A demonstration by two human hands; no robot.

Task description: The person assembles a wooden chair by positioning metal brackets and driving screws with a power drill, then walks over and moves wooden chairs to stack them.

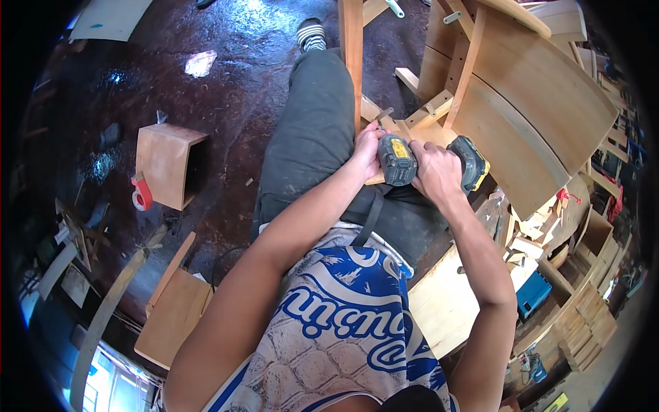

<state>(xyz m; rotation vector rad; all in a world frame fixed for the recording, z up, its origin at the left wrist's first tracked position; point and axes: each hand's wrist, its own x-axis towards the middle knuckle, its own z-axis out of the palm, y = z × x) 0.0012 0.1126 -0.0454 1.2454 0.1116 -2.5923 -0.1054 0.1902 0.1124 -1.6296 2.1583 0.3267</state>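
A black and yellow cordless drill (397,161) lies between my two hands, its front end over a wooden piece. My right hand (439,168) is wrapped round the drill's handle, and the battery (469,163) shows beyond it. My left hand (368,149) is closed at the drill's front, near the bit; what its fingers pinch is too small to make out. Just ahead of the hands is a light wooden frame (431,112) with small metal brackets. A curved wooden panel (532,110) joins it on the right.
A small wooden box (162,165) and a red tape roll (142,192) are on the dark floor at the left. Wood scraps (527,242) and a blue case (533,294) are at the right. An upright wooden post (351,62) stands by my knee.
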